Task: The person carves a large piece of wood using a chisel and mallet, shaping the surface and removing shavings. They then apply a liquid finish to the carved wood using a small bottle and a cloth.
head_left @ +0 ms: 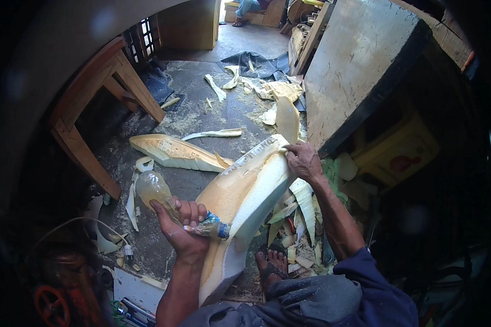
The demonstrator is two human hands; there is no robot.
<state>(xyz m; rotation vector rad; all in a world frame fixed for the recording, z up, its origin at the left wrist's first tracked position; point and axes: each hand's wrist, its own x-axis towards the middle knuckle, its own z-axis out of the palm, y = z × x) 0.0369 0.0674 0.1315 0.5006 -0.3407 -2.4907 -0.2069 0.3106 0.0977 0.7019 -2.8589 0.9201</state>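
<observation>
My left hand is wrapped round a clear plastic bottle with cloudy, yellowish contents. The bottle lies tilted, and its blue-capped neck points right, over the surface of a long, curved foam block. This block is cream and tan, and stands slanted between my arms with its lower end near my lap. At its far upper end, my right hand grips the edge with the fingers bent over it. Just beyond that hand rises a thin tan foam piece. Another carved foam piece lies on the floor to the left.
Foam scraps and dust litter the dark floor. A wooden frame stands left; a large grey panel leans right, with a yellow container below. A plug with cable lies lower left. Far back, a person's leg shows.
</observation>
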